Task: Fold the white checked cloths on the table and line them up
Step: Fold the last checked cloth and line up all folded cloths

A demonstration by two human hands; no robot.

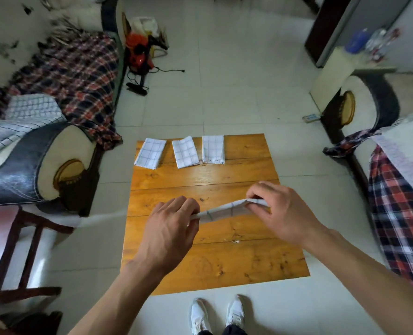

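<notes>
Wooden and orange-brown, the bench (200,269) sits low on the pale tiled floor (237,81), and you stand at its near edge, white shoes (216,315) showing below. Between your hands you hold a white checked cloth (227,210) above the middle of the bench. Your left hand (174,223) has its fingers curled round the cloth's left end, knuckles up. Your right hand (280,211) pinches the right end, where the fabric bunches under the fingertips (that end rides a little higher, so the cloth slopes up to the right). The cloth hangs as a narrow band; whether any part touches the wood I cannot tell.

Along the far edge of the bench three folded cloths lie in a row: the left folded cloth (150,153) tilted and set apart, the middle folded cloth (185,152) also tilted, and the right folded cloth (213,149) lying straighter, just beside the middle one.

To your left stands a sofa (38,163) draped with a plaid blanket (79,76), and another checked cloth (31,108) rests on it. To your right, a second sofa (370,102) carries a red plaid garment (399,213). A red appliance (139,53) sits on the floor beyond.
</notes>
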